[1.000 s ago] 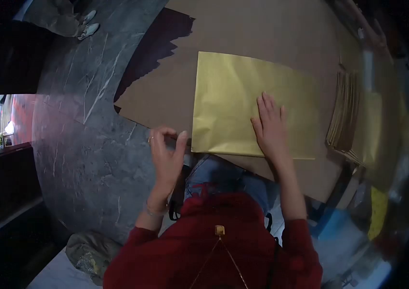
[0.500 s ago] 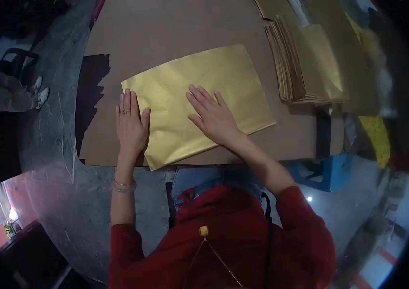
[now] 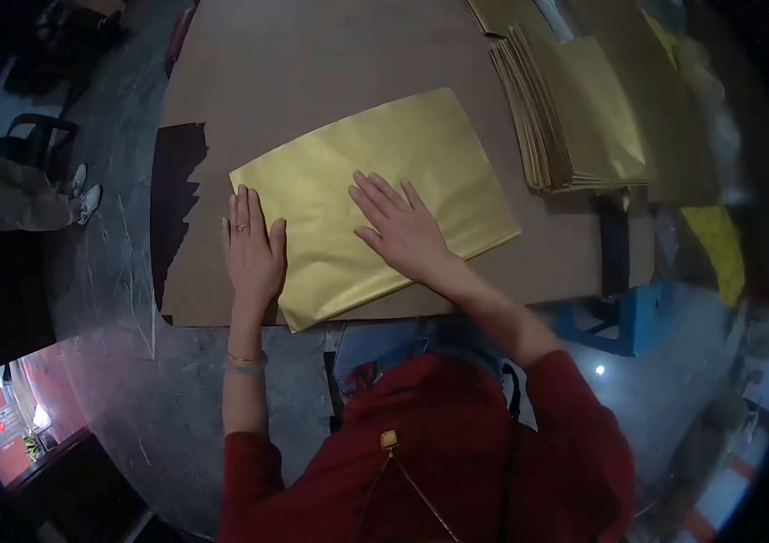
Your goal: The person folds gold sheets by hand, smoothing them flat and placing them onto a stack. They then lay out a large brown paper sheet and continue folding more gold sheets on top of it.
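A gold sheet of paper (image 3: pixel 439 154), folded along its near edge, lies at a slant on the cardboard-covered table. My left hand (image 3: pixel 253 249) rests flat along the sheet's left edge, fingers stretched out and pointing away from me, a ring on one finger. On the middle of the sheet my right hand (image 3: pixel 402 226) lies palm down with its fingers extended. Neither hand grips anything. The part of the sheet beneath my palms is hidden.
A stack of folded gold paper (image 3: pixel 574 118) stands at the table's right side. Brown cardboard (image 3: pixel 312 63) covers the table, with a torn dark patch (image 3: pixel 176 190) at left. A blue stool (image 3: pixel 624 321) is below the right edge. A person's shoes (image 3: pixel 87 204) show at far left.
The whole view has shifted slightly, with the table's near edge lower. Both hands stay flat on the gold sheet in nearly the same places, and the sheet looks a little smoother.
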`<state>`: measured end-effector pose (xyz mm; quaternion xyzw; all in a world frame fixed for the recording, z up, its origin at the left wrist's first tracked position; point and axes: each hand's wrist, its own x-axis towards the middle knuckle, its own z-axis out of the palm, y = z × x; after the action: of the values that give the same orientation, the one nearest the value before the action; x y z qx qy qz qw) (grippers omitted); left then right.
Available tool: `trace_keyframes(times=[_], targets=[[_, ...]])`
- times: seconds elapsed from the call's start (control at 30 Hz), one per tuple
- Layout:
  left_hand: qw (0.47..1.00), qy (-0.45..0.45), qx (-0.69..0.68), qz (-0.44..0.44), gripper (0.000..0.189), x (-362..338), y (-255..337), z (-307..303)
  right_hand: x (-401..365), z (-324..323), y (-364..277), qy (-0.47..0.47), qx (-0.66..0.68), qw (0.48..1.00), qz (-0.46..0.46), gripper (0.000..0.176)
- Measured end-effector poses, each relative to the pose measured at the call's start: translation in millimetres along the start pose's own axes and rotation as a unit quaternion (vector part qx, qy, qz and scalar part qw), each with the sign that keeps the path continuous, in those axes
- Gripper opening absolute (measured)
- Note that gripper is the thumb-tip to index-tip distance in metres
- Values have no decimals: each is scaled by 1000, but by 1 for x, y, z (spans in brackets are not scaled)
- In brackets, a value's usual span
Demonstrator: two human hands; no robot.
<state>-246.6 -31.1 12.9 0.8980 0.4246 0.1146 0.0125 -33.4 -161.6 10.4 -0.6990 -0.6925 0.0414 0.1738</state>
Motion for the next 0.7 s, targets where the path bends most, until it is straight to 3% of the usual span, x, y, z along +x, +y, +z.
trace_keyframes(times=[0.7], targets=[[1000,-9,-4,-6,59,1,2,-2,-1,0,-2,2,-35,999,6,57]])
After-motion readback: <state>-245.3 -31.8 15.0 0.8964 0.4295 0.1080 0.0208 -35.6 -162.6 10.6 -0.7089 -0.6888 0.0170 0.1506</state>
